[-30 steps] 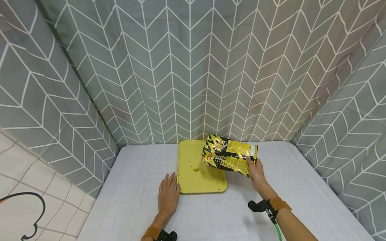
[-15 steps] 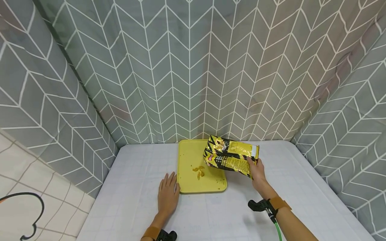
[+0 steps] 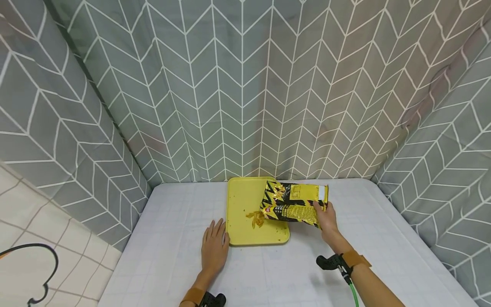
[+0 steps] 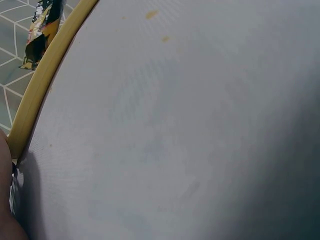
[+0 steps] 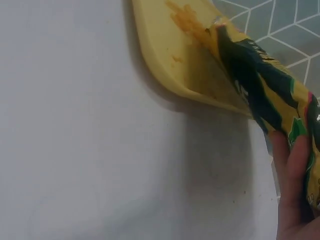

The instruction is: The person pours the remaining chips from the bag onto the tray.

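My right hand (image 3: 327, 219) grips the bottom end of a yellow-and-black snack bag (image 3: 295, 200), thumb on top and fingers beneath, as the right wrist view shows. The bag is tilted over the right part of a yellow tray (image 3: 239, 192), its mouth pointing left. Orange-yellow snack pieces (image 3: 256, 218) lie in a small heap on the tray by the bag's mouth; in the right wrist view the snack pieces (image 5: 187, 21) reach up to the opening. With fingers straight, my left hand (image 3: 215, 247) rests flat on the table, its thumb side against the tray's left edge.
A white cloth covers the table (image 3: 172, 221). Small crumbs lie on the tray's near right part, and a few specks (image 4: 152, 15) show on the cloth in the left wrist view. Patterned grey curtains (image 3: 241, 94) hang behind and at both sides.
More snack pieces have come out of the bag onto the tray, from one or two to a small heap. The bag has tipped and shifted slightly right. My left hand has stayed put.
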The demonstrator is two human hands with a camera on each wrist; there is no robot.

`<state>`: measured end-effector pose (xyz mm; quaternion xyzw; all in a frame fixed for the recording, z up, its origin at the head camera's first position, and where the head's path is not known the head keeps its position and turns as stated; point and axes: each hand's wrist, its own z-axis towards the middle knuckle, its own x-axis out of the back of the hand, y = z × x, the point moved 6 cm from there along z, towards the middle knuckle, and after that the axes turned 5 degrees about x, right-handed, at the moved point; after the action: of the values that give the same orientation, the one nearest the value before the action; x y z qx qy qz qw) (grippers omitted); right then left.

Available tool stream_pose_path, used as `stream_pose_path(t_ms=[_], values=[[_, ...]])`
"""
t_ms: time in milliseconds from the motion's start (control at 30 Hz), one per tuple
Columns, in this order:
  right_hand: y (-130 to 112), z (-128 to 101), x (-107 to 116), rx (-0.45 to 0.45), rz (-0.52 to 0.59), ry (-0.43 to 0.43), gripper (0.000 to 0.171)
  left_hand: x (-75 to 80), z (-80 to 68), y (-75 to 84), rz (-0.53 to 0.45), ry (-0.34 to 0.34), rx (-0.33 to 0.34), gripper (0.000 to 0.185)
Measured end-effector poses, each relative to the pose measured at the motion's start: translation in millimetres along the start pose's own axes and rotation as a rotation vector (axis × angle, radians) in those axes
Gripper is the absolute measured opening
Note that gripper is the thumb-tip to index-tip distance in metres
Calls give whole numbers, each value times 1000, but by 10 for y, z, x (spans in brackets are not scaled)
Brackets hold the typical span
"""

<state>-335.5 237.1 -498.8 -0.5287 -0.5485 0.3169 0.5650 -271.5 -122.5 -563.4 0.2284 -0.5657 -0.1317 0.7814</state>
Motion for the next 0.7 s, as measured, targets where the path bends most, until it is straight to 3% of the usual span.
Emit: stream_pose_path(t_ms=[267, 467, 700], values=[[14, 11, -18, -14, 37, -27, 68, 16, 1, 0, -23, -7, -25, 46], [15, 21, -34, -18, -8, -23, 65, 11, 9, -8, -17, -5, -25, 46], [0, 27, -23, -50, 50, -8, 66, 17, 12, -5, -18, -6, -29, 47]])
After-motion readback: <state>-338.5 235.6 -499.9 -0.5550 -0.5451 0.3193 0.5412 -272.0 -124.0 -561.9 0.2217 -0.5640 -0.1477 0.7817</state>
